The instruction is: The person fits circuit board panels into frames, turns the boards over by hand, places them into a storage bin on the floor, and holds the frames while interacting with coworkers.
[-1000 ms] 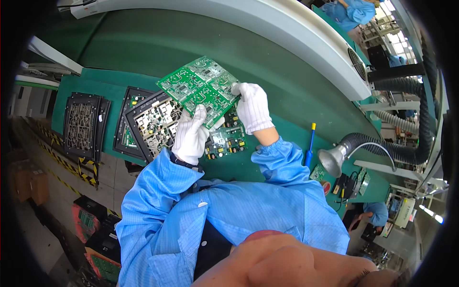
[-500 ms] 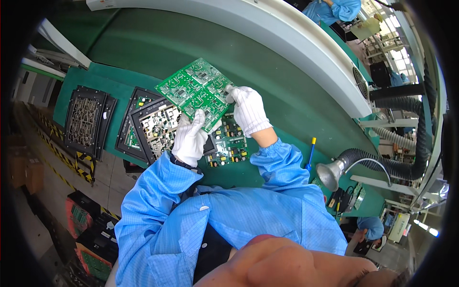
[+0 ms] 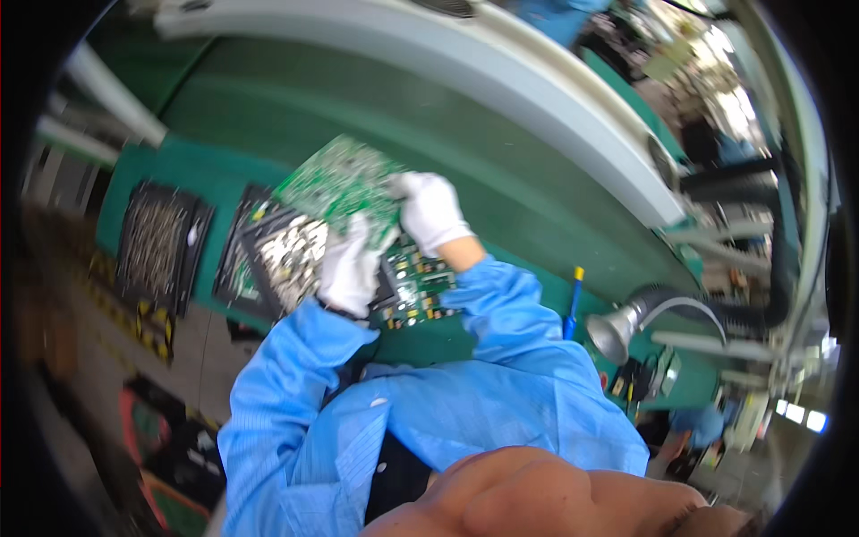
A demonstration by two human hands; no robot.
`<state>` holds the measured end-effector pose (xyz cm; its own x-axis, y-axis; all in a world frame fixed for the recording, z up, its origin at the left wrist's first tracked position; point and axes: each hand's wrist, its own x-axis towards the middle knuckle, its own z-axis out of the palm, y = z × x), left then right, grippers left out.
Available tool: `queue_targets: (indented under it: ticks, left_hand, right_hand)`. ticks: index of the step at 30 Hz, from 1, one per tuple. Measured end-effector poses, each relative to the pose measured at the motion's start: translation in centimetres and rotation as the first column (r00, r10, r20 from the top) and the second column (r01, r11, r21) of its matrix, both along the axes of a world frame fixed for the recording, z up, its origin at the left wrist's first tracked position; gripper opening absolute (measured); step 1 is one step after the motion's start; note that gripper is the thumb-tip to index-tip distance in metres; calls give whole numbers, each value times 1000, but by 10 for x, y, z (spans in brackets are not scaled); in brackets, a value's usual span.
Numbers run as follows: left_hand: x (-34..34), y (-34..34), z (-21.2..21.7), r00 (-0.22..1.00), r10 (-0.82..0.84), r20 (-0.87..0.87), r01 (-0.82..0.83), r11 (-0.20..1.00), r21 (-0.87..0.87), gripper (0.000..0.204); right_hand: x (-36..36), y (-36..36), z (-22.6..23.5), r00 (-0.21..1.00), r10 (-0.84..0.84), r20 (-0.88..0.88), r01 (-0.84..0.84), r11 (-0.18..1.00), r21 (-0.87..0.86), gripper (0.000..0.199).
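- Board [image 3: 333, 183]: held above the bench [image 3: 201, 166], partly over the frame [image 3: 291, 261]; its face is blurred.
- Left hand [image 3: 349, 268]: pinches the board's near edge.
- Right hand [image 3: 429, 210]: fingers drawn in at the board's right edge; cannot tell whether they grip it.
- Done, as judged: board raised.
- Left: board not yet set down; lower board [image 3: 419, 294] lies on the bench, unheld.

Right of the right hand [image 3: 431, 213], bare bench [image 3: 556, 288] offers passage as far as the blue tool [image 3: 571, 313] and metal funnel [image 3: 610, 334]. Leftward, overlapping frames [image 3: 288, 259] obstruct; only a narrow gap separates them from the far-left stack [image 3: 159, 243].
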<state>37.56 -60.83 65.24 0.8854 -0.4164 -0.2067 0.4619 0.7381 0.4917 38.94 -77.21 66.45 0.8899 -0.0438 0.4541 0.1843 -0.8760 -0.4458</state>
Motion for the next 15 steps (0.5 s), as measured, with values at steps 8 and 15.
queue_targets:
  ticks: [8,15]
  left_hand:
    - [28,5,-30,998,-57,-40,60,996,65,59]
    - [38,-5,-30,999,0,54,-7,994,114,51]
  right_hand:
    - [18,24,46,997,-70,-15,67,987,-143,31]
    - [21,14,1,995,-57,78,75,962,-262,25]
